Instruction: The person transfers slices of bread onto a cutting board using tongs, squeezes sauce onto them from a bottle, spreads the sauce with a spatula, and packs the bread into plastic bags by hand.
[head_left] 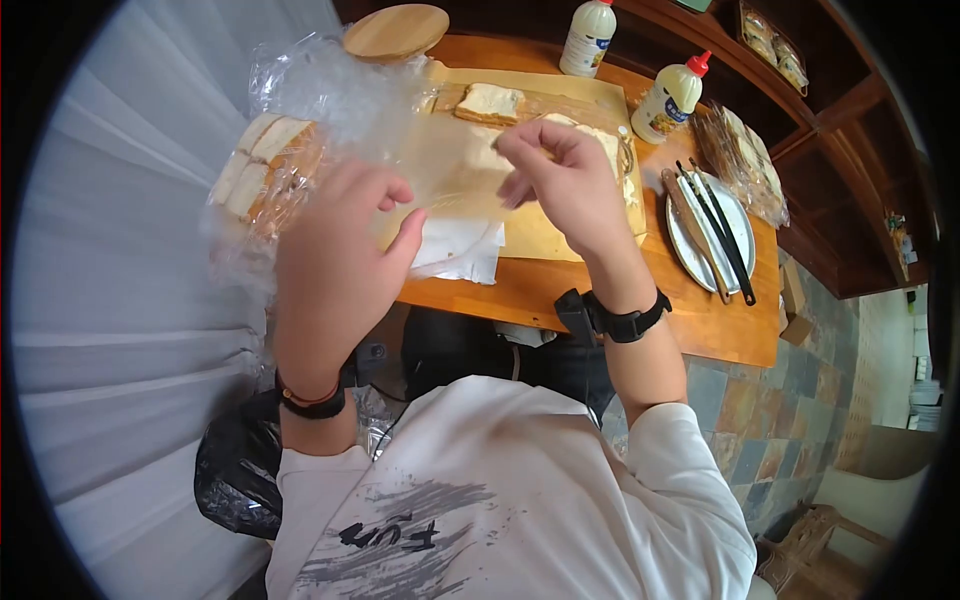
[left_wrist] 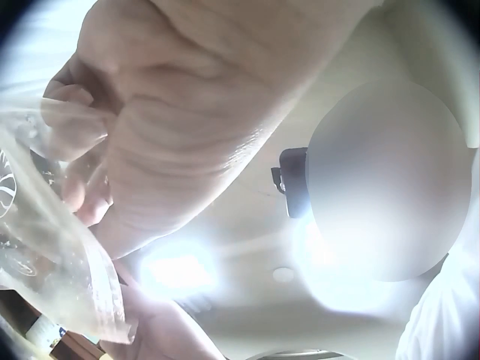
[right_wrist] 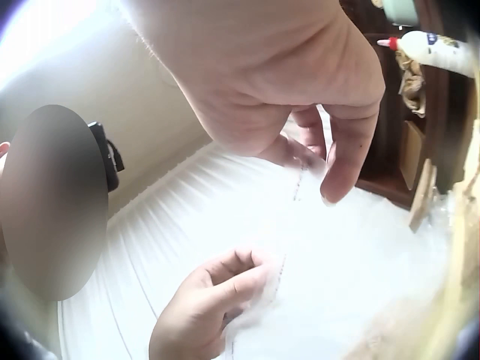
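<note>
Both hands are raised over the near side of the table, with a clear plastic bag (head_left: 440, 175) stretched between them. My left hand (head_left: 345, 245), blurred in the head view, pinches one side of the bag between thumb and curled fingers. The right hand (head_left: 580, 185) pinches the other side with its fingertips. Printed marks show on the bag (left_wrist: 64, 262) in the left wrist view. Under the hands lies brown paper (head_left: 545, 235), with a slice of bread (head_left: 490, 103) at the back and white-spread bread (head_left: 600, 140) partly hidden behind the right hand.
Packed bread (head_left: 262, 165) in clear wrap lies left, beside crumpled plastic (head_left: 330, 85) and a round wooden board (head_left: 396, 32). Two squeeze bottles, one red-capped (head_left: 668, 103), stand at the back. A plate (head_left: 684, 248) of long-handled utensils and another bread pack (head_left: 745, 160) lie right.
</note>
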